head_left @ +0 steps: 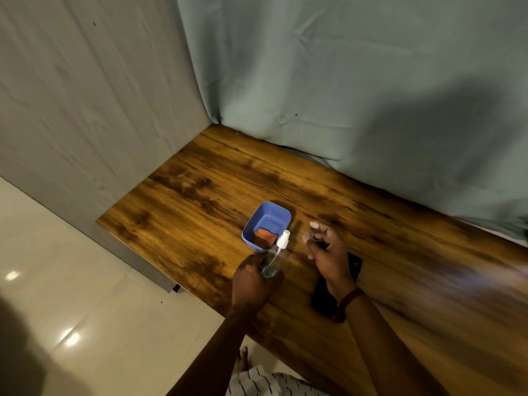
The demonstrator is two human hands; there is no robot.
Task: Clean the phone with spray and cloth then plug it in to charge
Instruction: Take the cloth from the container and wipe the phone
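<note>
Left hand grips spray bottle low near base, nozzle tilted toward blue tub. Right hand loose, fingers spread, apparently empty, over phone flat on table. Cloth in tub. Phone likely rigid, slick, breakable: take by long edges. Bottle probably light.
</note>
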